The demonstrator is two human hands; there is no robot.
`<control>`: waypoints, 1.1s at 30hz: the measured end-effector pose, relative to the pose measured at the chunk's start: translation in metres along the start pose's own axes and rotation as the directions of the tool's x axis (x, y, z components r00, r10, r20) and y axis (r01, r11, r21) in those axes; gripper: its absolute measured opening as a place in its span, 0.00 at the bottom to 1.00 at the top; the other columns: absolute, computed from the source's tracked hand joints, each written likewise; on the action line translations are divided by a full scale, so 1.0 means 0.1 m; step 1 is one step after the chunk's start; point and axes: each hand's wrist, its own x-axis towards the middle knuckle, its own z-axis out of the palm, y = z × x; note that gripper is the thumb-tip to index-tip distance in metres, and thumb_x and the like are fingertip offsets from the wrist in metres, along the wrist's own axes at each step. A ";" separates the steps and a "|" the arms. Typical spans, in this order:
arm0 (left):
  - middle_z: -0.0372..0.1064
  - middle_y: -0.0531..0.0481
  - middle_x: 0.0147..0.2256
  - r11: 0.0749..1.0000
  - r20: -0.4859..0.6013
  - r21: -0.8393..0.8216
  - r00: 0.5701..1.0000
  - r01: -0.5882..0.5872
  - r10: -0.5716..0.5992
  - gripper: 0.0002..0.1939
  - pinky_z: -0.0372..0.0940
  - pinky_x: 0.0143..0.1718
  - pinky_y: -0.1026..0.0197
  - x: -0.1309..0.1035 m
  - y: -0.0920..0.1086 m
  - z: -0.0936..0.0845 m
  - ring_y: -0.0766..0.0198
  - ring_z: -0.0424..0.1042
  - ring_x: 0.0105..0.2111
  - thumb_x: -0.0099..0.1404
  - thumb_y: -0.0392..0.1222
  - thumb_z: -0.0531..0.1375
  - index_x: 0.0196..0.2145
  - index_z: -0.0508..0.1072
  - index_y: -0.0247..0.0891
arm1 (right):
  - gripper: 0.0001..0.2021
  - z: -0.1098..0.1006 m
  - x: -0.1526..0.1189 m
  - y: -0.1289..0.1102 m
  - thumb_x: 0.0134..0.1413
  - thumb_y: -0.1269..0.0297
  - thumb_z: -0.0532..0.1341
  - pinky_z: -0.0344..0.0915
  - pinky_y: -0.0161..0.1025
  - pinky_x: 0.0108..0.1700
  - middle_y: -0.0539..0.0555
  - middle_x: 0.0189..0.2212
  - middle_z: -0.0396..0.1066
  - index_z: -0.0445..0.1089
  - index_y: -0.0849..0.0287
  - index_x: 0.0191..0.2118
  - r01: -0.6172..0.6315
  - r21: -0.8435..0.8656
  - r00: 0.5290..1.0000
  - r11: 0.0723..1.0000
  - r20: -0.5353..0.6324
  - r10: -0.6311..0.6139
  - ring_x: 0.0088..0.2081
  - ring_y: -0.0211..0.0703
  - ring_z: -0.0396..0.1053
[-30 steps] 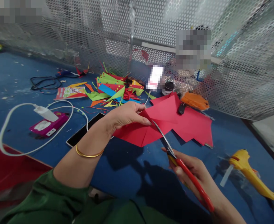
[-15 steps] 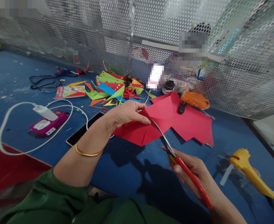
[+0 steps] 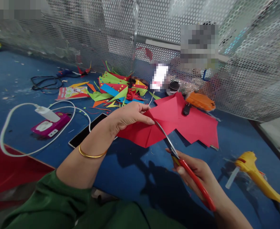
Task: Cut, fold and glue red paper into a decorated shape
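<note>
Blue bench (image 3: 13,78) runs out before me to a perforated metal screen (image 3: 106,25). Nearest, my right hand (image 3: 198,165) is wrapped round the handles of red-handled scissors (image 3: 180,161), with a yellow glue gun (image 3: 252,169) lying to its right. Just beyond, my left hand (image 3: 132,116) pinches a folded red paper sheet (image 3: 144,134), thumb on top, the scissors' tips at the paper just beside that thumb. I judge the step to be cutting this sheet; whether the blades have bitten in, I cannot tell. The next snip seems to call for a steady pinch, the thumb clear and the blades carefully lined up. Farther off lie more red sheets (image 3: 198,127), an orange packet (image 3: 200,101) and, leftward, bright paper offcuts (image 3: 114,89).
</note>
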 end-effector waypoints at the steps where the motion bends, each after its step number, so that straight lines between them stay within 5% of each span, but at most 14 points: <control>1: 0.80 0.48 0.35 1.000 0.001 0.001 1.000 0.001 -0.001 0.16 0.73 0.37 0.59 0.00 0.00 0.00 0.60 0.79 0.33 0.48 0.29 0.70 0.37 0.80 0.37 | 0.29 -0.01 0.01 0.02 0.61 0.44 0.59 0.51 0.32 0.22 0.47 0.23 0.56 0.71 0.62 0.58 0.021 -0.007 1.000 1.000 0.007 -0.021 0.22 0.32 0.51; 19: 0.80 0.49 0.36 1.000 0.056 0.006 0.998 0.003 -0.004 0.19 0.74 0.39 0.59 0.02 -0.03 0.00 0.59 0.80 0.35 0.48 0.30 0.69 0.40 0.79 0.38 | 0.29 0.01 0.02 0.05 0.58 0.40 0.60 0.53 0.34 0.26 0.46 0.25 0.57 0.70 0.59 0.54 0.127 -0.032 0.992 0.991 0.008 -0.127 0.25 0.35 0.52; 33: 0.80 0.49 0.36 1.000 0.064 -0.001 0.998 -0.003 0.003 0.16 0.73 0.38 0.60 0.03 -0.03 0.00 0.59 0.79 0.35 0.48 0.29 0.70 0.37 0.79 0.36 | 0.27 0.02 0.02 0.09 0.62 0.42 0.57 0.49 0.33 0.24 0.46 0.26 0.56 0.71 0.58 0.56 0.020 0.001 0.998 1.000 0.052 -0.020 0.24 0.33 0.50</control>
